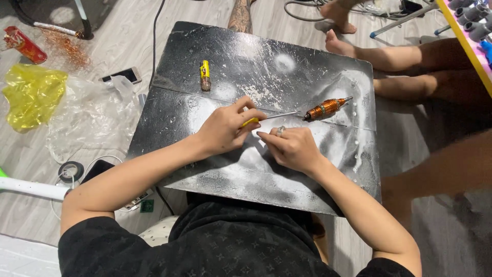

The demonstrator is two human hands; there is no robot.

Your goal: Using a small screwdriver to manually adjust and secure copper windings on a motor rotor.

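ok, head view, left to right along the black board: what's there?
Small yellow-labelled tube → left hand gripping a yellow-handled screwdriver → right hand with a ring, flat on the white-dusted black board → copper-wound motor armature.

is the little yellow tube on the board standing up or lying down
Lying down: the yellow tube rests flat on the black board, apart from both hands.

One head-worn view looks steeply down, close over the black board.

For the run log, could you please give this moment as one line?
left hand: holds yellow-handled screwdriver | right hand: rests on black board | screwdriver tip near copper-wound rotor
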